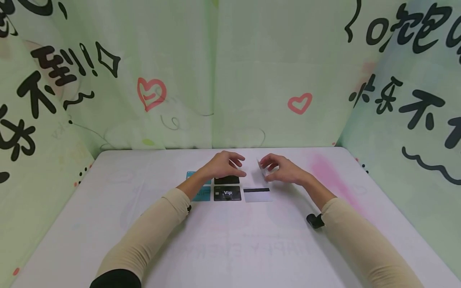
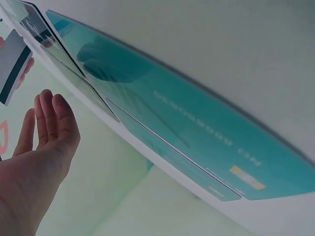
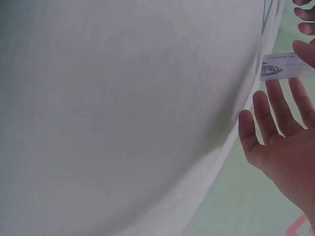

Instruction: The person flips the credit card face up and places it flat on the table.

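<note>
My right hand [image 1: 284,170] pinches a white card [image 1: 262,171] by its edges, thumb and fingers spread on either side, and holds it upright just over the table. In the left wrist view this white card [image 2: 15,66] shows a dark stripe; its printed face is seen in the right wrist view. My left hand [image 1: 225,165] hovers with loosely bent fingers above the upper black card [image 1: 227,181] and holds nothing. Below lie a black "Vip" card [image 1: 234,197] and a white striped card [image 1: 257,196]. Two teal cards, upper [image 1: 191,175] and lower [image 1: 203,194], lie at the left, partly hidden by my left arm.
The cards lie in neat rows on a white table [image 1: 223,248] with a pink smear at right. Light green printed curtains [image 1: 248,80] stand behind and on both sides. A black device [image 1: 315,221] is strapped at my right wrist.
</note>
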The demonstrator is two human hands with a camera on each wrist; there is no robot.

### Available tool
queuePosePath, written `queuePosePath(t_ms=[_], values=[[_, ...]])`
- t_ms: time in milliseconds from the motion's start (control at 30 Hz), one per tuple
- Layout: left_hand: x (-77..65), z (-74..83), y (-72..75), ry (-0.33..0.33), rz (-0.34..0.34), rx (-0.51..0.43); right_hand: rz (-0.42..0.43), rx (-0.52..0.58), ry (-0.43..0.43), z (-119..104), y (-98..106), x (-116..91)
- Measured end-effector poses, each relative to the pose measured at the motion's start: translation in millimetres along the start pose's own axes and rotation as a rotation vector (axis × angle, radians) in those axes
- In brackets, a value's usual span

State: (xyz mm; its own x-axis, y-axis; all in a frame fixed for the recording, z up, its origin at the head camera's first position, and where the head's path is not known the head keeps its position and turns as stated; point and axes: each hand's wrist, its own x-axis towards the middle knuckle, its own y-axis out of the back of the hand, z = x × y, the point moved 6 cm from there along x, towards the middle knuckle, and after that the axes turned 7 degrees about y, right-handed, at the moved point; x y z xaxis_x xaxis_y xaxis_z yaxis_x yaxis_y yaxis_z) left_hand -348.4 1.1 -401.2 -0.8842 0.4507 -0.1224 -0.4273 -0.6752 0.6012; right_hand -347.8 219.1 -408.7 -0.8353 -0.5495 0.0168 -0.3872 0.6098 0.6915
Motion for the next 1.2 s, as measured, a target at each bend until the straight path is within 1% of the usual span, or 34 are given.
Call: queuePosePath(t_ms=[300, 467, 667, 900, 1200], values=[[1.8, 1.6, -2.7, -0.011, 0.008, 0.007, 0.006, -0.068, -0.051, -2.4, 0.5, -2.3], [3.3, 1.9, -4.5, -0.017, 0.010, 0.012, 0.014, -0.096, -0.057, -2.2, 0.2, -0.8], [2.6, 5.0, -4.7, -0.021, 0.019, 0.030, 0.022, -0.119, -0.055, -3.2, -0.4, 0.6], [4.7, 4.3, -6.4, -0.024, 0.007, 0.048, 0.028, -0.133, -0.041, -6.8, -1.7, 1.7], [8.1, 3.1, -8.3, -0.035, 0.013, 0.070, 0.041, -0.155, -0.008, -10.7, -2.9, 2.4]])
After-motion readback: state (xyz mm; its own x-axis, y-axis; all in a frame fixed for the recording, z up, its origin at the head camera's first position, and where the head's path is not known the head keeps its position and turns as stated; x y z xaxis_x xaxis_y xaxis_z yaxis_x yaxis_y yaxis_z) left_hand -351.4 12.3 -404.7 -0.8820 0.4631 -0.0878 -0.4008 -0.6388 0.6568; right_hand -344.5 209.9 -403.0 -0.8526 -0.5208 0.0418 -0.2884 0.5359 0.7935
